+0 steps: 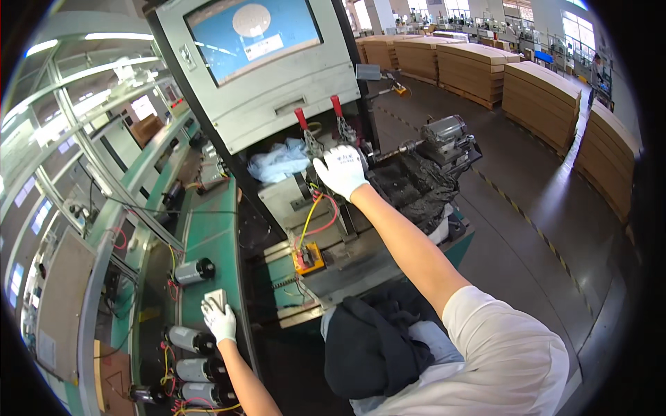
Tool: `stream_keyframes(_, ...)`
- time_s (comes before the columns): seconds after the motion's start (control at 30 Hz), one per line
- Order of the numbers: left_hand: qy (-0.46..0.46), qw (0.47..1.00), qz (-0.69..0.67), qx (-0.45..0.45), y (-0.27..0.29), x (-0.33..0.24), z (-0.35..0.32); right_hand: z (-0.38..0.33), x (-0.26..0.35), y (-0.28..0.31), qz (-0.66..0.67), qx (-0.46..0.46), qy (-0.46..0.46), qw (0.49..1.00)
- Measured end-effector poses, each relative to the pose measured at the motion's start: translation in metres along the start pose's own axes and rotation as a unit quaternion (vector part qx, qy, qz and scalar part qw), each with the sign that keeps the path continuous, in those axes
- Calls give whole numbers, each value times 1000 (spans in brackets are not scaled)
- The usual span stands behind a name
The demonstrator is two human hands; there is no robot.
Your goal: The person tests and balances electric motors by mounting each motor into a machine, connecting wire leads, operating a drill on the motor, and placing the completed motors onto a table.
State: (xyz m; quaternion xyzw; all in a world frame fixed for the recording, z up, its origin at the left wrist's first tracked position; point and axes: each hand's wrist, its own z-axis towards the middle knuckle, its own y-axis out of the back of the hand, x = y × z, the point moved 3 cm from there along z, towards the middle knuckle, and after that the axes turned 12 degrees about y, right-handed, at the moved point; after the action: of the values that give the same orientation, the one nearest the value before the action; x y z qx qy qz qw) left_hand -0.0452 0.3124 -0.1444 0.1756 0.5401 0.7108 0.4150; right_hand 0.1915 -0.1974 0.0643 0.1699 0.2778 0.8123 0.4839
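My left hand (220, 319), in a white glove, lies with fingers stretched over a small pale block (217, 297) on the green bench (211, 227). My right hand (342, 172), gloved too, reaches into the test machine (267, 76). Its thumb stands to the left, and its fingers bend over a part of the fixture that they hide. Just beyond it stand two toggle clamps with red handles (301, 118). Yellow and red wires (310, 216) run from below that hand to an orange terminal box (307, 258). Left of it lies a crumpled blue cloth (279, 161).
A grey cylindrical motor (194, 271) lies beyond my left hand, and several more motors (196, 369) lie nearer. A shaft joins the fixture to a drive unit (446, 132) on the right. A dark garment (374, 347) covers my lap. Brown board stacks (541, 104) stand far right.
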Motion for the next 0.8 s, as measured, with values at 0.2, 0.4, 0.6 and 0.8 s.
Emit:
stream_keyframes(0.2,-139,958,-234,85,60,-112,-61,-11,-9,25,28,-56,-15,998)
stream_keyframes(0.4,-243,882,-400,58,105,-225,-146,-53,135,44,199,-43,257,945)
stream_keyframes(0.6,-242,894,-375,24,63,-252,-152,-79,157,-24,44,241,341,907)
stream_keyframes(0.8,-306,874,-372,-62,56,-256,-134,-48,156,-18,101,132,391,905)
